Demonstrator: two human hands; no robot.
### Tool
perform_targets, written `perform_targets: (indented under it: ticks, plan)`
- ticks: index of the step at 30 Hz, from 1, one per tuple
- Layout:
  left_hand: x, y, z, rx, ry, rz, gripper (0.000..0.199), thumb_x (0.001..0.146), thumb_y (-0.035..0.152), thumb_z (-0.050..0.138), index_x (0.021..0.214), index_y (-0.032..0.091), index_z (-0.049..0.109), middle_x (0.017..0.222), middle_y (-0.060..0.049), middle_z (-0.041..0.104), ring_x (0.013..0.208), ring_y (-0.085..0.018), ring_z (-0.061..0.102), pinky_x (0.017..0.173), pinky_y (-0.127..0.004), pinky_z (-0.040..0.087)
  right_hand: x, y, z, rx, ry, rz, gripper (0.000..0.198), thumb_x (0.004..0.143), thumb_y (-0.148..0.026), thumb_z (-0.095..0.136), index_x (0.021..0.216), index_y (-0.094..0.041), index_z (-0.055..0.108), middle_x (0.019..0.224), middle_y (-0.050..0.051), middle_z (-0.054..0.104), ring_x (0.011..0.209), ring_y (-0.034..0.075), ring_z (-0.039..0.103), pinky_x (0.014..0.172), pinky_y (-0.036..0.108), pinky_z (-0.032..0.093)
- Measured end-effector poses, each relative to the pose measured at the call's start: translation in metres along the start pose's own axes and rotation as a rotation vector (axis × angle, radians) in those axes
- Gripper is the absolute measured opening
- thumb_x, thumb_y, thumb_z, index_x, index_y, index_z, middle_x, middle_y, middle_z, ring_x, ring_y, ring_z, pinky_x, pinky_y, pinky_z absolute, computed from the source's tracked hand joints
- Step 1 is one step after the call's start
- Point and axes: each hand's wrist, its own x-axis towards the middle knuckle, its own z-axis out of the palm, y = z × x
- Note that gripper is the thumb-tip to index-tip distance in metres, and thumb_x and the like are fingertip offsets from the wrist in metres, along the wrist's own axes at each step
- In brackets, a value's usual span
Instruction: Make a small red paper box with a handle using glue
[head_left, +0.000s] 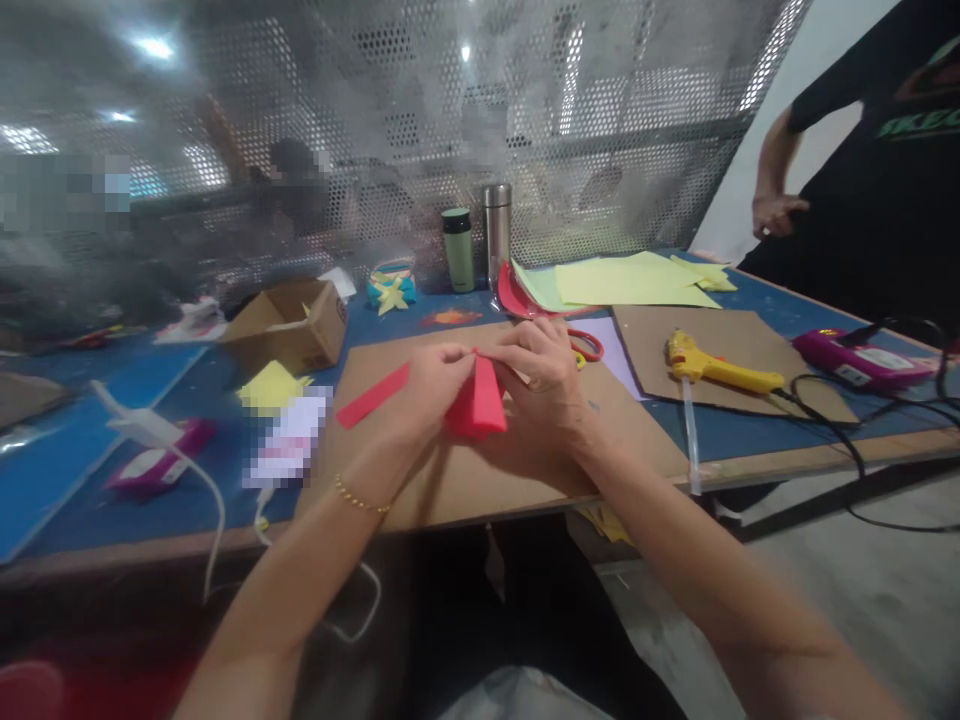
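Both hands meet over a brown cardboard sheet [390, 490], closed on a folded red paper piece [487, 400]. My left hand [431, 385] pinches its upper end from the left, and my right hand [544, 375] grips it from the right, fingertips close together. The red piece hangs in wide flaps below the fingers. A flat red strip [371, 396] sticks out to the left of my left hand; whether it joins the folded piece is hidden. Behind my right hand lie scissors with red handles [589, 344], partly covered.
A yellow hot glue gun [720, 370] rests on cardboard at right, its black cable trailing. A cardboard box [289, 325], green tumbler [458, 250], steel flask [498, 225] and yellow-green sheets [630, 280] stand or lie behind. A person [877, 150] stands at far right.
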Motion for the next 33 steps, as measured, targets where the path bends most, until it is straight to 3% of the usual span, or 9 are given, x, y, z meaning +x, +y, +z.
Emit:
perform_targets:
  ticks: [6,11,24,33]
  plan:
    - [-0.004,0.009,-0.007,-0.034,-0.128,-0.03,0.013,0.072,0.029,0.07,0.069,0.017,0.075,0.066,-0.004,0.069,0.061,-0.015,0.057,0.056,-0.025,0.042,-0.005,-0.003,-0.003,-0.077,-0.045,-0.068,0.023,0.103,-0.026,0.058,0.103,-0.03,0.081,0.09,0.004,0.075,0.086,0.023,0.055,0.084,0.042,0.035]
    - [-0.006,0.014,-0.01,-0.035,-0.188,-0.053,0.015,0.071,0.03,0.07,0.063,0.018,0.07,0.056,-0.001,0.06,0.054,-0.012,0.051,0.053,-0.025,0.04,-0.006,-0.009,-0.007,-0.069,-0.1,-0.084,0.021,0.1,-0.03,0.059,0.105,-0.028,0.079,0.096,0.006,0.076,0.087,0.024,0.056,0.086,0.044,0.034]
    - [-0.002,0.012,-0.013,0.037,-0.13,-0.012,0.02,0.075,0.025,0.068,0.057,0.018,0.063,0.059,-0.002,0.06,0.056,-0.012,0.053,0.054,-0.024,0.041,-0.01,-0.012,-0.007,-0.141,-0.179,-0.136,0.025,0.098,-0.026,0.06,0.119,-0.024,0.074,0.107,0.009,0.074,0.097,0.027,0.056,0.09,0.046,0.035]
    - [0.001,0.013,-0.016,0.049,-0.167,-0.008,0.013,0.075,0.026,0.069,0.066,0.017,0.073,0.058,-0.002,0.064,0.053,-0.013,0.054,0.053,-0.025,0.043,-0.008,-0.017,-0.006,-0.171,-0.236,-0.122,0.026,0.096,-0.029,0.062,0.118,-0.021,0.072,0.105,0.011,0.072,0.095,0.028,0.054,0.088,0.045,0.035]
